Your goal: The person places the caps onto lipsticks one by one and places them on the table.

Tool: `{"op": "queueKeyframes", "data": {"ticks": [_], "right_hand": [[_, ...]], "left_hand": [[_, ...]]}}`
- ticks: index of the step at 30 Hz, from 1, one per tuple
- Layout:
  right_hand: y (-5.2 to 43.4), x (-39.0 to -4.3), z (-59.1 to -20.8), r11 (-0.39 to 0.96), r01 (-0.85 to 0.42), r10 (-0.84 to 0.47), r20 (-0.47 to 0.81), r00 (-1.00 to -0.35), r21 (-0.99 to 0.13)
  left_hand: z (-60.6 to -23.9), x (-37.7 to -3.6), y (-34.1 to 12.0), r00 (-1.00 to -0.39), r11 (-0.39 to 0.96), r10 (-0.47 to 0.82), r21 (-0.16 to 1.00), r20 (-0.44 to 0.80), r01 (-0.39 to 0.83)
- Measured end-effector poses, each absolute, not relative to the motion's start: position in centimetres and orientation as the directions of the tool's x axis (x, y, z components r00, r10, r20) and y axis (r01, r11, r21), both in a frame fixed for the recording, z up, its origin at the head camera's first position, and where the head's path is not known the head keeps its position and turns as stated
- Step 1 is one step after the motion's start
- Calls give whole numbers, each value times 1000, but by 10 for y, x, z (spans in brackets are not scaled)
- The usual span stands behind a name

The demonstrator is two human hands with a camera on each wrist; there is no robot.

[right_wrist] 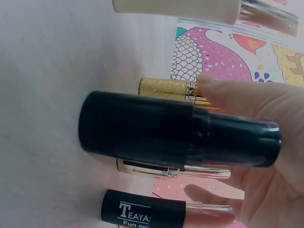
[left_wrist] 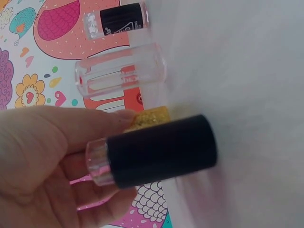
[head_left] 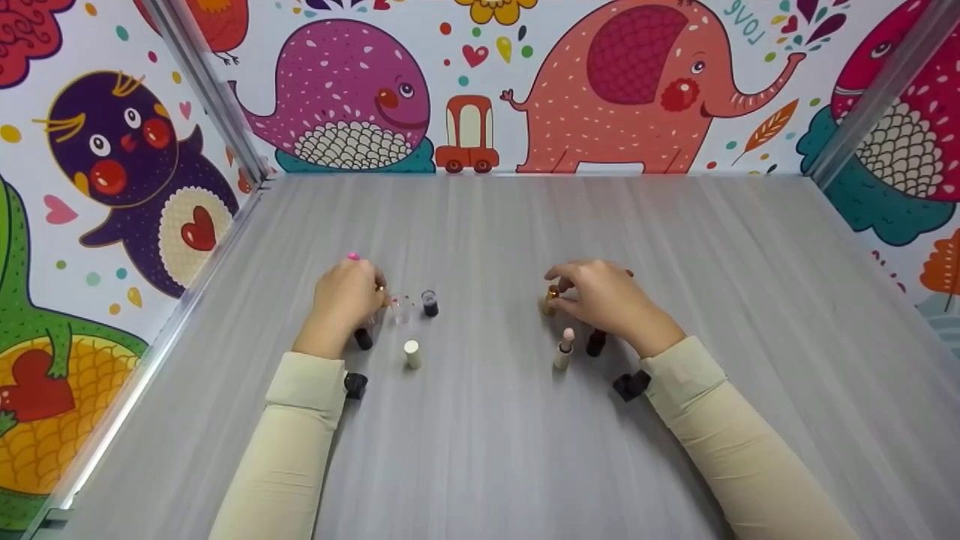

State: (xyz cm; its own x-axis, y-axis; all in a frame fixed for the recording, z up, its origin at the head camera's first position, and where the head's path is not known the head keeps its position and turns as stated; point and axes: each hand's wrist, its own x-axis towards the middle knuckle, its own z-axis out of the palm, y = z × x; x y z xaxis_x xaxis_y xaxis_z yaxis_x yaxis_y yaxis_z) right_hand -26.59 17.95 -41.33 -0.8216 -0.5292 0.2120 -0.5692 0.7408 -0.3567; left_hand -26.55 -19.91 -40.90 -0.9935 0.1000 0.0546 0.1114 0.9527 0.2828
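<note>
On the left, my left hand pinches a glittery gold cap standing on the table. A black cap with a clear end stands nearest the wrist camera and hides part of it. Beside the fingers are a clear cap and another black-and-clear cap. Across the table, my right hand pinches the upper part of a gold lipstick tube, thumb at its metal collar. A black lipstick tube stands in front, hiding some fingers. A gold-trimmed tube and a black lettered lipstick stand behind it.
Nearer me stand a white cap on the left and an uncapped white lipstick on the right. Something pink shows beyond the left hand. Cartoon-printed panels border the grey table.
</note>
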Motion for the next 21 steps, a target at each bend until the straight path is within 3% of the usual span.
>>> {"op": "queueKeyframes", "data": {"ticks": [21], "right_hand": [[179,-262,-408,745,-586,-576,135,-806,-320]], "left_hand": [[-409,-265,-200,-990,950,114,283,83,133]]}}
